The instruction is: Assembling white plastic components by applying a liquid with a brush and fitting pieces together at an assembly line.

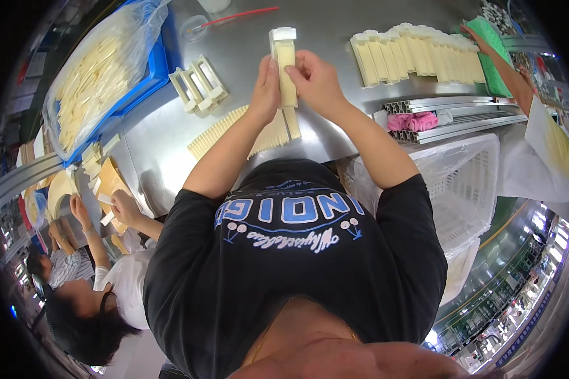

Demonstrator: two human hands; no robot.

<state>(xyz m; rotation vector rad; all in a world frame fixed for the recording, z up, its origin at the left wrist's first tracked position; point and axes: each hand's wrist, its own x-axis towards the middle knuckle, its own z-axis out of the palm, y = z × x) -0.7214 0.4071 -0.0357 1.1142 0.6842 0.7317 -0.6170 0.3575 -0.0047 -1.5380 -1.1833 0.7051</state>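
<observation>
Over the steel table, my left hand (267, 93) and my right hand (317, 81) are closed around the two sides of a long cream plastic piece with a white block-shaped end (284, 39). The piece stands lengthwise away from me, and my right thumb presses on its face. Just below my hands lies a fanned row of thin cream strips (224, 131), partly hidden by my left forearm. Left of my left hand, several white frame-like plastic parts (198, 85) rest on the table. Beyond my right hand, a row of similar cream pieces with white ends (417, 55) lies side by side.
A blue bin (159, 66) with a clear plastic liner holds many cream strips at left. A red-handled brush (240, 16) leans on a small clear dish (194, 29). Metal rails (461, 104), a pink cloth (412, 122) and a white crate (464, 183) sit right. Co-workers flank me.
</observation>
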